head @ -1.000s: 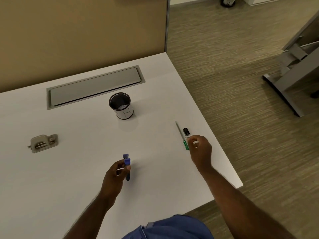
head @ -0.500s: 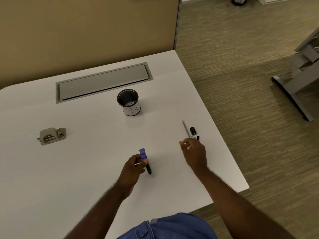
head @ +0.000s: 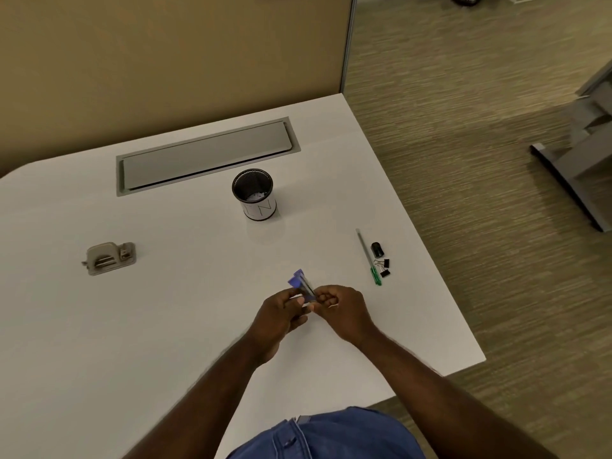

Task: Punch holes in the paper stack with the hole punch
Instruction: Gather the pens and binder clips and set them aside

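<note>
A small blue and black tool (head: 302,283) is held just above the white desk (head: 165,326), in front of me. My left hand (head: 281,314) grips its lower part from the left. My right hand (head: 342,309) has its fingers curled and pinched against the tool's lower end from the right. A grey hole punch (head: 109,258) lies alone on the desk far to the left, away from both hands. No paper stack is in view.
A black mesh cup with a white band (head: 255,195) stands behind the hands. To the right lie a green-tipped pen (head: 368,256), a small black cap (head: 377,249) and black binder clips (head: 384,267). A grey cable hatch (head: 205,154) is set into the desk's back. The desk's right edge is close.
My right hand left the pen and clips and moved left to meet the blue tool. My left hand carried the tool to the right and tilted it. The view shifted.
</note>
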`<state>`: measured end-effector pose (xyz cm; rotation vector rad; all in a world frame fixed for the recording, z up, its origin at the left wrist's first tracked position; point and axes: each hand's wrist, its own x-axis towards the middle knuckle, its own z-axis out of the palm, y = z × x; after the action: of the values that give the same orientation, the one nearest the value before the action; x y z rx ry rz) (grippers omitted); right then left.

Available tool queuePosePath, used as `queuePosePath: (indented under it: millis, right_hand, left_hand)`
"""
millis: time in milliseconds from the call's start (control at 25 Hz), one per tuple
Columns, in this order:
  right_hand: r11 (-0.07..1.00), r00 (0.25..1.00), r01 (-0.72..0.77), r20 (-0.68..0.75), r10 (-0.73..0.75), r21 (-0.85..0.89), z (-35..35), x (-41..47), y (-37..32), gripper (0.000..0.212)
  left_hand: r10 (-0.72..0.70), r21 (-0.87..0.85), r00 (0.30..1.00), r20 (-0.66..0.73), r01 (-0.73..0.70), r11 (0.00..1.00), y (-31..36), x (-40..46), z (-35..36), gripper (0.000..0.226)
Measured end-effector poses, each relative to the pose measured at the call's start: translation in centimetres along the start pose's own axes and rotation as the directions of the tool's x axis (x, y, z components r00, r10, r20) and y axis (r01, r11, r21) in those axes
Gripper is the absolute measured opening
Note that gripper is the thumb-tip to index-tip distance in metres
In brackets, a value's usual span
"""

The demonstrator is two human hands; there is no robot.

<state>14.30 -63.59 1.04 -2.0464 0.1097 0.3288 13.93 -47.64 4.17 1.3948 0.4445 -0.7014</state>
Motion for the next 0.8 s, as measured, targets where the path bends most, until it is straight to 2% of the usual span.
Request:
queuePosePath:
  millis: [80,160,200,280,360,480,560,800]
  right_hand:
    - [0.999,0.985,-0.037,-0.169,0.033,-0.022,-0.5,0.4,0.5,0.011]
    - [0.995,0.946,-0.078,-0.319,0.054,-0.062,-1.6,1.2,1.2,0.014]
    - [0.988,0.928,-0.103,-0.368,0.055,-0.114,-2.1,1.6,1.6,0.021]
    - [0.962,0.905,-0.158,-0.422,0.052,-0.221,-3.0,2.3,2.2,0.027]
    - [0.939,0.898,-0.192,-0.438,0.05,-0.287,-3.8,3.0,2.5,0.023]
    - [0.913,0.897,-0.203,-0.441,0.028,-0.355,-4.1,3.6,2.7,0.017]
    - [0.9,0.89,-0.229,-0.454,0.039,-0.371,-4.3,3.9,2.7,0.017]
    - [0.875,0.865,-0.304,-0.494,0.087,-0.377,-5.3,3.9,3.6,0.027]
  left_hand:
    - [0.008,0.11,1.0,0.028,-0.011,0.994,-0.3,0.1,-0.1,0.041]
    - [0.051,0.285,0.998,-0.02,-0.044,0.958,-1.0,0.1,-0.8,0.054]
    - [0.11,0.414,0.991,-0.07,-0.071,0.908,-1.5,0.0,-1.6,0.059]
    - [0.266,0.69,0.956,-0.123,-0.11,0.715,-2.7,0.0,-3.8,0.067]
    - [0.301,0.828,0.943,-0.146,-0.05,0.558,-3.9,0.0,-6.3,0.075]
    - [0.209,0.878,0.958,-0.194,0.075,0.472,-5.9,-0.2,-9.5,0.082]
    - [0.202,0.894,0.963,-0.176,0.071,0.441,-7.0,-0.4,-10.7,0.084]
    - [0.195,0.879,0.968,-0.158,0.047,0.475,-7.3,-0.6,-11.1,0.084]
